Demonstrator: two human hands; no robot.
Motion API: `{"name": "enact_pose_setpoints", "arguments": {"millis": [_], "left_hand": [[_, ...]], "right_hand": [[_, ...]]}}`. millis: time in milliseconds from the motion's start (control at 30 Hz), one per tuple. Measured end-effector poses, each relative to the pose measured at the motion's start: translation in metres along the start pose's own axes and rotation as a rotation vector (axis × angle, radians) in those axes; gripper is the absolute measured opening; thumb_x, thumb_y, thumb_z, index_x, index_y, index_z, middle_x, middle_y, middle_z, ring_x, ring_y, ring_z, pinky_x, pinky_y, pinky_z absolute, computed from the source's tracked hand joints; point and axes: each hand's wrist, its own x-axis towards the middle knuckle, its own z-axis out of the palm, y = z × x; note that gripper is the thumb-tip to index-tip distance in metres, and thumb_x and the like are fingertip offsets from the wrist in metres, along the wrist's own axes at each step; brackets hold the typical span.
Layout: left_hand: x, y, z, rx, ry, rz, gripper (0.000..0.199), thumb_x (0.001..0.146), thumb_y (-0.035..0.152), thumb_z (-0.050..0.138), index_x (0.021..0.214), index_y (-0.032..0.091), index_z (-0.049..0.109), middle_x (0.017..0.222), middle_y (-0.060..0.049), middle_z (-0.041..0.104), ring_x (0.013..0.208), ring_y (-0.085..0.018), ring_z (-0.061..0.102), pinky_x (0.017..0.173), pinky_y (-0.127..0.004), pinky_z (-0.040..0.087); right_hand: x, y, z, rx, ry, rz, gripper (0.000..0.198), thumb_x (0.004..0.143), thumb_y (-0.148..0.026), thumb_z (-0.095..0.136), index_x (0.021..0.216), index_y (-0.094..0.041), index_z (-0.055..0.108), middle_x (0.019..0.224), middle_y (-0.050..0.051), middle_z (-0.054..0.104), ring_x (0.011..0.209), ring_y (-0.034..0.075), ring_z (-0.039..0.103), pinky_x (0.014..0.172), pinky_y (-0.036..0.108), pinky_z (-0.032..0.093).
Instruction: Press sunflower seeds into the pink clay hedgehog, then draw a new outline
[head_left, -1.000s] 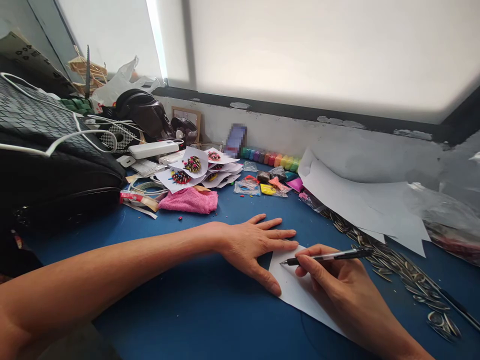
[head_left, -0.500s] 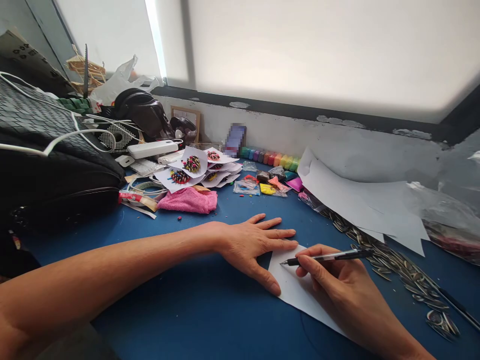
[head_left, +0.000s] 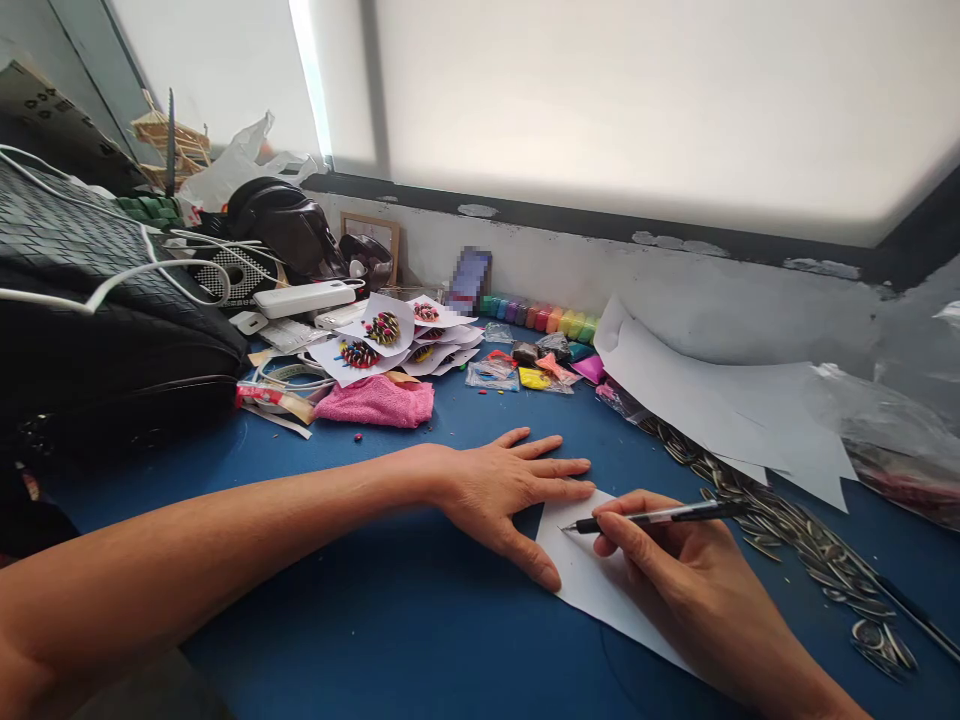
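Observation:
A piece of white paper (head_left: 592,575) lies on the blue tabletop (head_left: 420,640) in front of me. My left hand (head_left: 510,495) rests flat with fingers spread, its thumb and nearest finger on the paper's left edge. Between the thumb and fingers of my right hand (head_left: 675,570) is a black and clear pen (head_left: 652,516), tilted with its tip at the paper's surface. I cannot make out any mark under the tip. The right hand covers the paper's right part.
Striped sunflower seeds (head_left: 810,550) spread along the right, beside larger white sheets (head_left: 720,400). Clay packets (head_left: 535,378) lie at the back. A pink cloth (head_left: 375,400) sits before paper pieces with seed-covered shapes (head_left: 382,327). A black bag (head_left: 112,350) stands at left.
Hardly anything differs. The pen and my right hand have shifted very slightly, with the tip still at the paper; my left hand stays in place.

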Motion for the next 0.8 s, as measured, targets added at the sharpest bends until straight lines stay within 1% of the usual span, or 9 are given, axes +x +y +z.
{"name": "enact_pose_setpoints", "arguments": {"millis": [133,333,467,600,800], "left_hand": [[0.0001,0.0001,0.0004,0.006,0.004,0.001,0.086,0.085,0.063,0.054,0.153,0.023,0.02,0.16,-0.004,0.01,0.146,-0.032,-0.005,0.115,-0.055,-0.006],[-0.0003,0.0013,-0.0009,0.005,-0.005,-0.005,0.087,0.085,0.064,0.053,0.153,0.022,0.02,0.16,-0.005,0.01,0.146,-0.031,-0.005,0.115,-0.055,-0.006],[-0.0003,0.0018,-0.0015,0.002,-0.016,-0.012,0.086,0.085,0.063,0.054,0.153,0.021,0.021,0.16,-0.005,0.009,0.147,-0.03,-0.006,0.115,-0.055,-0.006],[0.0,0.0018,-0.0012,0.001,-0.012,-0.008,0.086,0.085,0.063,0.053,0.153,0.021,0.021,0.16,-0.005,0.009,0.147,-0.03,-0.006,0.115,-0.054,-0.006],[0.0,0.001,-0.0005,0.011,-0.015,-0.012,0.086,0.086,0.063,0.053,0.153,0.021,0.021,0.16,-0.004,0.008,0.147,-0.029,-0.007,0.116,-0.052,-0.004]], "right_hand": [[-0.0028,-0.0041,-0.0004,0.009,0.027,0.029,0.039,0.078,-0.059,0.06,0.074,-0.022,0.069,0.046,-0.003,0.053,0.039,0.01,0.042,0.036,0.021,0.027],[-0.0017,-0.0004,-0.0022,0.021,-0.001,0.015,0.038,0.078,-0.059,0.062,0.075,-0.022,0.069,0.043,-0.005,0.047,0.038,0.009,0.036,0.036,0.021,0.022],[-0.0022,-0.0004,-0.0026,0.044,0.008,0.018,0.037,0.078,-0.059,0.063,0.074,-0.022,0.068,0.043,-0.005,0.046,0.039,0.009,0.036,0.037,0.021,0.022],[-0.0054,-0.005,-0.0028,0.048,0.04,0.053,0.036,0.078,-0.057,0.063,0.074,-0.022,0.068,0.045,-0.005,0.046,0.042,0.009,0.036,0.039,0.021,0.024],[-0.0071,-0.0067,-0.003,0.056,0.025,0.059,0.036,0.078,-0.056,0.063,0.072,-0.021,0.067,0.049,-0.005,0.049,0.045,0.009,0.038,0.042,0.021,0.026]]}}
